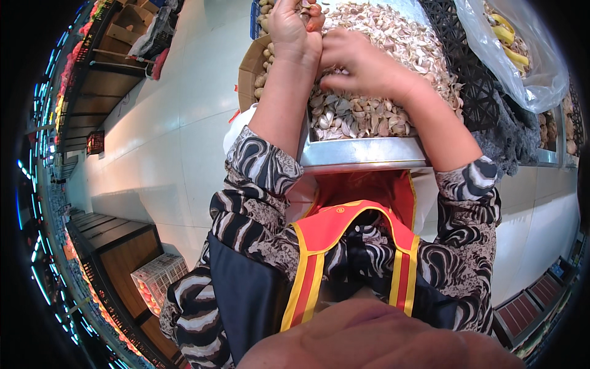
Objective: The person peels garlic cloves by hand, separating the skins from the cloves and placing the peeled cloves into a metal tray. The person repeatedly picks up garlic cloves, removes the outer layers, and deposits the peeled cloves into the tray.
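My left hand (295, 27) is raised at the top edge of the view, its fingers curled around what look like garlic cloves (306, 6). Part of that hand is cut off by the frame. Just to its right, my right hand (355, 64) hovers low over loose garlic cloves (392, 32), blurred by motion. Its fingertips pass behind my left wrist, so whether they pinch anything is hidden. Pale and purplish cloves fill a metal-edged bin (364, 151) before me. Nearest its front lie darker cloves (359, 113) and dry skins.
Potatoes (260, 83) lie in a cardboard box (249, 69) left of the bin. On the right are black plastic grating (477, 87), a clear plastic bag (539, 87) with yellow peel, and a grey cloth (502, 133). A plastic crate (161, 276) stands on the floor behind left.
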`<action>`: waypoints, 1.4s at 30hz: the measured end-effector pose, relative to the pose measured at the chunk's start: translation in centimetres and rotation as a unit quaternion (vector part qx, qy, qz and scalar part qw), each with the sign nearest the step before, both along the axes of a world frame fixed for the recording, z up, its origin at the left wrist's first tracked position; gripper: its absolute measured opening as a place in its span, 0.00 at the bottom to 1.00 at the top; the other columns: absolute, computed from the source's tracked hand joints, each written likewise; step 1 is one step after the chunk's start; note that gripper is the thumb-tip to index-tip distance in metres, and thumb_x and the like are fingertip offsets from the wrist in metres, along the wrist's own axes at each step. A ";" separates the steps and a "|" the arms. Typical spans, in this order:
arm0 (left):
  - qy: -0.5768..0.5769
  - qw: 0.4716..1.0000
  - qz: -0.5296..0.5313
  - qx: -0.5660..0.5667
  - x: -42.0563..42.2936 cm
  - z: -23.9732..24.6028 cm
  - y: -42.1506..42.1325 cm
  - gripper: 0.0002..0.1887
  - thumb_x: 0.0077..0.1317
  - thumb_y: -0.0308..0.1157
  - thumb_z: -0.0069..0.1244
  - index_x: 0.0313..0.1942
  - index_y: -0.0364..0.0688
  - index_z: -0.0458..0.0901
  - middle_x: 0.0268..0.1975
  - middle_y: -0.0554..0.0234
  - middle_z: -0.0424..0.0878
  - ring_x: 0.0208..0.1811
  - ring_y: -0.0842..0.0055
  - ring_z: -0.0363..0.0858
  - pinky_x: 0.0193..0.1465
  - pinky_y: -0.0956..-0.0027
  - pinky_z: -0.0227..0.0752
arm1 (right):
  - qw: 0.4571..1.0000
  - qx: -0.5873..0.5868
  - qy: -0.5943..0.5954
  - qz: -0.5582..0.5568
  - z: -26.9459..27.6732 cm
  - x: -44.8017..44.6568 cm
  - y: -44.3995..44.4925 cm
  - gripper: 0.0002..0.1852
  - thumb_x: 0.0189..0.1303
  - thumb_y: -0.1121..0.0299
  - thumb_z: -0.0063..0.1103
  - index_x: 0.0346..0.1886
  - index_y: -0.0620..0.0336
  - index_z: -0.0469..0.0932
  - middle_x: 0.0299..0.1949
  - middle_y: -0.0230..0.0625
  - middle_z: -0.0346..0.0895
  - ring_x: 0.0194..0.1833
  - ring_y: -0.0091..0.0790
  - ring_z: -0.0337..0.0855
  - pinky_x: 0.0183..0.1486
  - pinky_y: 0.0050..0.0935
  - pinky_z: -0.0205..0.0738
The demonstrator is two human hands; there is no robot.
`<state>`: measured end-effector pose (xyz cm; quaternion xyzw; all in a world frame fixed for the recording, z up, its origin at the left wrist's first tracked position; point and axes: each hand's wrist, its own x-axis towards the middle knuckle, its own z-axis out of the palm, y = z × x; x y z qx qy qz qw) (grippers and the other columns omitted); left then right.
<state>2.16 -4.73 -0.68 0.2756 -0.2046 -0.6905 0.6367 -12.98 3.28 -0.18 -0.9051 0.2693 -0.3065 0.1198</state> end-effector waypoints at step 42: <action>-0.084 0.967 -0.237 -0.040 -3.1 -1.6 1.9 0.09 0.74 0.30 0.56 0.50 0.36 0.85 0.36 0.64 0.87 0.27 0.89 0.80 0.23 0.89 0.70 | 0.726 0.501 -0.467 -0.066 0.8 -6.2 -3.2 0.14 0.71 0.73 0.62 0.57 0.67 0.82 0.49 0.40 0.86 0.46 0.30 0.87 0.53 0.27 0.81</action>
